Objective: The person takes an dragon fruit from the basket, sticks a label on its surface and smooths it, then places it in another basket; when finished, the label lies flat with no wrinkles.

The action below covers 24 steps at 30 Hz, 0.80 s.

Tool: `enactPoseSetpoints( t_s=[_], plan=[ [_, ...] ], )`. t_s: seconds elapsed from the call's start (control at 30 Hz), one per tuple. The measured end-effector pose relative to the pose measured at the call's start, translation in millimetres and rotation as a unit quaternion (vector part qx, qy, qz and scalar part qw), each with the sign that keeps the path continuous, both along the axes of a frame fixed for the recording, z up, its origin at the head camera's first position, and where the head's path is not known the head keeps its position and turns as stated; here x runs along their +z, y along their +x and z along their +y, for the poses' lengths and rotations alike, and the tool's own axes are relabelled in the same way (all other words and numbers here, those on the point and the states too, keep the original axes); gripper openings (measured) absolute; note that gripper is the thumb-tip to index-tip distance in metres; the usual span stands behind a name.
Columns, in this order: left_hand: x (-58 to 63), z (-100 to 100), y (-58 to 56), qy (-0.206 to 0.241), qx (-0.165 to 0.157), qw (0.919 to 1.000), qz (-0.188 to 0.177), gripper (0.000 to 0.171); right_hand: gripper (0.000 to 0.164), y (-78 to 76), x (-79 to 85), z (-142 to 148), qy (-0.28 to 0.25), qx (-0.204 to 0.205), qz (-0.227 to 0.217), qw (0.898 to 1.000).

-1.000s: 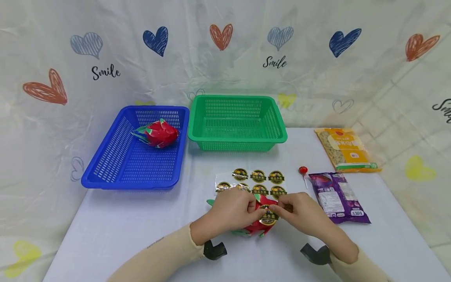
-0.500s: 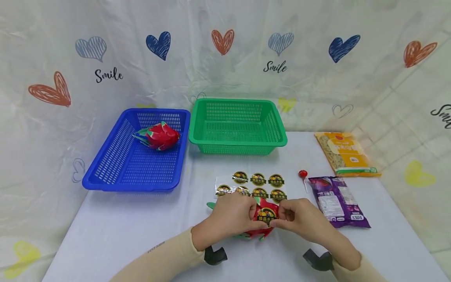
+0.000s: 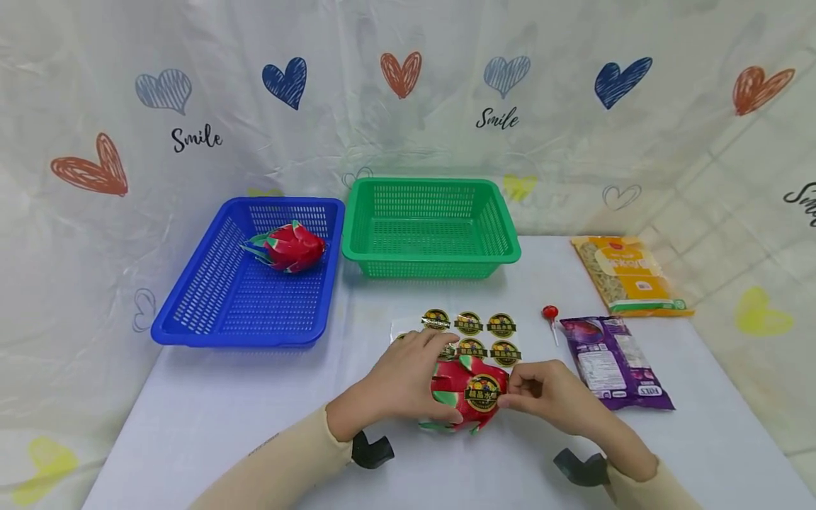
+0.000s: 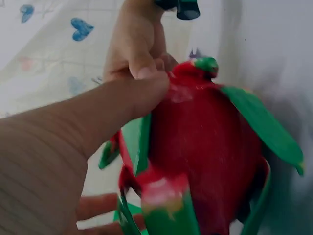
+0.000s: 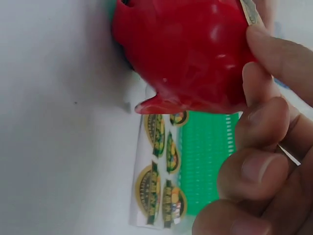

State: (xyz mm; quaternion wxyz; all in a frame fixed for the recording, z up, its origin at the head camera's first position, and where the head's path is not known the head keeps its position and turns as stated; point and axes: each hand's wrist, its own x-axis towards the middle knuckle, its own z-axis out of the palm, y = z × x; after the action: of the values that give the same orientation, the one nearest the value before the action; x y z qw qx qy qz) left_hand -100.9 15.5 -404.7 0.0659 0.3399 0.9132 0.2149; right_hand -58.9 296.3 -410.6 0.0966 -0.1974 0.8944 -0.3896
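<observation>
A red dragon fruit [image 3: 451,379] with green-tipped scales lies on the white table in front of the person. My left hand [image 3: 403,379] holds it from the left, thumb on the near side and fingers over the far side, as the left wrist view also shows. A round black-and-gold sticker [image 3: 482,392] lies on the fruit's upper right face. At its right edge, my right hand [image 3: 547,393] pinches with thumb and forefinger, the other fingers curled. In the right wrist view the sticker edge [image 5: 250,12] shows just above the thumb.
Behind the fruit lies a sticker sheet [image 3: 453,335], partly covered by the left hand. A blue basket [image 3: 239,336] holds another dragon fruit [image 3: 293,246]; a green basket [image 3: 431,258] stands beside it. At right are a lollipop [image 3: 550,312], a purple bag [image 3: 602,365] and a yellow bag [image 3: 627,273].
The left thumb and fingers have left the sticker; the hand has moved left and opened wider around the fruit. The sticker now lies flatter on it. The right hand stays at its edge.
</observation>
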Motion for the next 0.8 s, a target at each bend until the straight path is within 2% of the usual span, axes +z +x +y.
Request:
enactPoseSetpoints(
  t_s=[0.13,0.3,0.37,0.43,0.53,0.57,0.63,0.8],
  plan=[
    [-3.0,-2,-6.6,-0.013,-0.030,0.9979,-0.055,0.098,0.018,2.2,-2.3,5,-0.017,-0.029,-0.035,0.999],
    [-5.0,2,-15.5,-0.016,-0.053,0.9956,-0.075,0.098,0.020,3.5,-4.2,9,-0.020,-0.094,-0.052,0.994],
    [-5.7,5,-21.7,-0.012,-0.071,0.9927,-0.097,0.098,0.022,3.6,-5.5,10,-0.026,-0.111,-0.053,0.992],
    [-6.9,7,-29.0,-0.004,-0.089,0.9865,-0.137,0.095,0.022,3.7,-7.1,11,-0.035,-0.121,-0.054,0.991],
    [-10.0,8,-38.9,0.012,-0.108,0.9731,-0.203,0.092,0.023,3.3,-9.4,12,-0.050,-0.131,-0.050,0.989],
    [-10.7,8,-40.7,0.012,-0.112,0.9705,-0.213,0.092,0.024,2.7,-9.9,13,-0.052,-0.138,-0.050,0.988],
    [-10.7,9,-42.1,0.005,-0.116,0.9697,-0.215,0.094,0.025,0.6,-10.4,14,-0.057,-0.150,-0.046,0.986],
    [-8.4,13,-37.2,-0.024,-0.109,0.9814,-0.157,0.096,0.035,-13.3,-7.2,18,-0.065,-0.199,-0.051,0.977]
  ],
)
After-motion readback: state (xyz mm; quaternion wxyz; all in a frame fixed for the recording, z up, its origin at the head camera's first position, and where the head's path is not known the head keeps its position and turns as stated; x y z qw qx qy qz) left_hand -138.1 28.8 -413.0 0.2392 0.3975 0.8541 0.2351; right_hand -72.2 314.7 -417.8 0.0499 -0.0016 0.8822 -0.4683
